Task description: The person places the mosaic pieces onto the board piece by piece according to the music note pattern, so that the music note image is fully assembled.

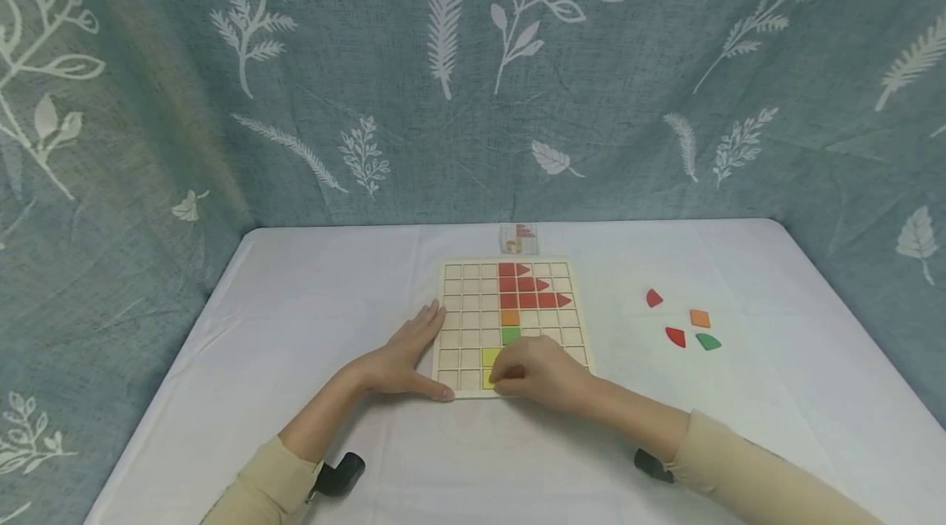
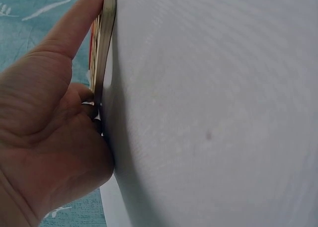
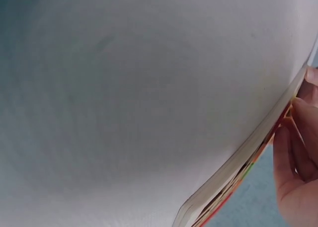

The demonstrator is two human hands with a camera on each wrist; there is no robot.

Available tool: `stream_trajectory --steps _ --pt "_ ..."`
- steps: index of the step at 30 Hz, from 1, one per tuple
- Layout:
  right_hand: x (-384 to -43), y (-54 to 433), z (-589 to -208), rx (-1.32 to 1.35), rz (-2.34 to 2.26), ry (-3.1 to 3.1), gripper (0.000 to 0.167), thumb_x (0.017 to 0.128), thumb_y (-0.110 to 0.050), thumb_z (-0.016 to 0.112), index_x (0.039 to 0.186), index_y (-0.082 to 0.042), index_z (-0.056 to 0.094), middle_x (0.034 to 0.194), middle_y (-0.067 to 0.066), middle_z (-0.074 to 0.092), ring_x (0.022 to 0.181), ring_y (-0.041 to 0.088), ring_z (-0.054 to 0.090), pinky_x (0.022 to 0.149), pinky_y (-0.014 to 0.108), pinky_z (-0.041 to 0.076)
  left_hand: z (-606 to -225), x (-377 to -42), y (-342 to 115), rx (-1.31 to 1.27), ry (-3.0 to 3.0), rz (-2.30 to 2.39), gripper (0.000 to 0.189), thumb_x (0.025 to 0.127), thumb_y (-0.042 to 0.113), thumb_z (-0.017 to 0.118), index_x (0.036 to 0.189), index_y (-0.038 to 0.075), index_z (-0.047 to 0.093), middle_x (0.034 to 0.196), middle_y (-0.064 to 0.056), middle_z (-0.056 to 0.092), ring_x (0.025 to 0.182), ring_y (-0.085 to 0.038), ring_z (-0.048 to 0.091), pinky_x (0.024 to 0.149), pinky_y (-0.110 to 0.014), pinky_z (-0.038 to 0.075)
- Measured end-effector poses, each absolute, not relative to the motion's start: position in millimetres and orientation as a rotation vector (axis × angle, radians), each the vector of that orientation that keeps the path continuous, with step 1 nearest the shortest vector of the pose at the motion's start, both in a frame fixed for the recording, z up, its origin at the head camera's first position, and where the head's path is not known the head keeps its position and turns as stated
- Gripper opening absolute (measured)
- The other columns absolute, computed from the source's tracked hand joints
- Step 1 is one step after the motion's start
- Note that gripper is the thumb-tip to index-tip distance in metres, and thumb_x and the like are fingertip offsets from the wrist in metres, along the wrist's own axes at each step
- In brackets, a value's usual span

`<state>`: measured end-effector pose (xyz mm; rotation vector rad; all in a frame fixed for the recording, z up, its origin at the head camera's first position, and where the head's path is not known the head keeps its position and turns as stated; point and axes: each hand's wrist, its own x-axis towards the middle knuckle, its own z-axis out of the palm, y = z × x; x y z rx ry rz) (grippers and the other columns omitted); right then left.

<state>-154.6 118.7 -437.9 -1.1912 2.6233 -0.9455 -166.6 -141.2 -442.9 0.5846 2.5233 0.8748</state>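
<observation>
A pale wooden grid board [image 1: 461, 320] lies flat on the table, with coloured tiles in some of its squares. Three rows of red tiles [image 1: 528, 284] end in points at the right. Below them come an orange tile [image 1: 510, 317], a green tile [image 1: 511, 335] and yellow tiles [image 1: 491, 356]. My left hand [image 1: 402, 356] rests at the board's left edge, fingers extended and thumb at the front corner. Over the yellow tiles my right hand [image 1: 543, 373] has curled fingers. In the right wrist view its thumb and fingers pinch a small yellow-orange tile [image 3: 286, 121], mostly hidden.
Right of the board lie two red quarter-round pieces [image 1: 676, 337], an orange square [image 1: 700, 318] and a green curved piece [image 1: 708, 342]. A small pattern card [image 1: 519, 239] sits behind the board. Patterned blue-green curtains [image 1: 473, 139] surround the white table [image 1: 332, 278].
</observation>
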Motion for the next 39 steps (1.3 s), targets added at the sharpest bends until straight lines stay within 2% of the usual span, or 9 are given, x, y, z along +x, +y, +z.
stream_trajectory --steps 5,8,12,17,22,26,32,35,39 --pt "-155 123 -438 -1.153 -0.997 2.609 0.006 0.085 -0.013 0.075 0.089 -0.016 0.077 0.086 -0.012 0.070 0.084 0.003 0.060 0.079 0.022 0.052 -443 -167 -141 0.591 2.524 0.870 0.124 0.070 0.046 0.085 0.156 0.001 0.007 0.162 -0.016 -0.004 0.149 -0.032 -0.005 0.118 -0.053 0.004" --pt "-155 131 -438 -0.964 -1.144 2.559 0.005 0.087 -0.018 0.075 0.091 -0.019 0.077 0.089 -0.015 0.070 0.089 0.003 0.062 0.082 0.022 0.053 -444 -167 -141 0.588 2.533 0.854 0.125 0.070 0.047 0.085 0.156 0.002 0.007 0.163 -0.015 -0.004 0.149 -0.031 -0.005 0.119 -0.051 0.004" --pt "-154 150 -434 -0.615 -1.330 2.502 0.012 0.087 -0.027 0.075 0.098 -0.022 0.077 0.097 -0.013 0.071 0.098 0.008 0.063 0.085 0.029 0.054 -446 -168 -141 0.586 2.542 0.849 0.125 0.068 0.048 0.085 0.156 0.002 0.008 0.163 -0.014 -0.003 0.149 -0.030 -0.004 0.119 -0.050 0.004" --pt "-155 182 -430 -0.374 -1.395 2.526 0.024 0.088 -0.031 0.074 0.108 -0.018 0.074 0.099 -0.006 0.070 0.098 0.014 0.062 0.088 0.035 0.052 -448 -170 -141 0.595 2.541 0.847 0.126 0.068 0.048 0.085 0.156 0.001 0.008 0.163 -0.015 -0.003 0.149 -0.030 -0.004 0.119 -0.050 0.005" --pt "-156 218 -426 -0.275 -1.306 2.627 0.030 0.087 -0.028 0.074 0.114 -0.014 0.071 0.095 -0.002 0.068 0.097 0.017 0.061 0.081 0.033 0.051 -447 -171 -141 0.601 2.533 0.856 0.126 0.068 0.048 0.085 0.155 0.000 0.008 0.163 -0.016 -0.002 0.149 -0.031 -0.004 0.119 -0.050 0.005" --pt "-160 254 -424 -0.226 -1.200 2.766 0.031 0.088 -0.024 0.074 0.114 -0.009 0.069 0.099 0.000 0.069 0.097 0.020 0.062 0.078 0.032 0.053 -448 -171 -141 0.588 2.545 0.849 0.126 0.067 0.049 0.085 0.156 0.001 0.009 0.163 -0.015 -0.002 0.149 -0.031 -0.004 0.119 -0.050 0.005" --pt "-166 308 -423 -0.118 -1.048 2.953 0.032 0.090 -0.019 0.070 0.116 -0.002 0.065 0.103 0.014 0.068 0.100 0.033 0.062 0.080 0.042 0.056 -444 -170 -140 0.577 2.547 0.853 0.126 0.067 0.048 0.085 0.155 0.000 0.009 0.162 -0.016 -0.001 0.149 -0.031 -0.003 0.119 -0.050 0.004" --pt "-169 331 -421 -0.068 -0.986 2.980 0.037 0.091 -0.019 0.068 0.121 0.002 0.061 0.112 0.024 0.064 0.106 0.043 0.058 0.082 0.050 0.054 -443 -169 -140 0.578 2.542 0.869 0.125 0.068 0.048 0.085 0.155 0.000 0.010 0.162 -0.017 -0.001 0.149 -0.032 -0.003 0.119 -0.050 0.004" --pt "-173 350 -424 -0.029 -0.948 2.956 0.042 0.092 -0.018 0.066 0.126 0.005 0.057 0.122 0.031 0.057 0.110 0.047 0.053 0.085 0.056 0.051 -442 -169 -141 0.584 2.537 0.872 0.125 0.068 0.048 0.085 0.155 0.000 0.009 0.162 -0.017 -0.001 0.149 -0.032 -0.003 0.119 -0.051 0.005"
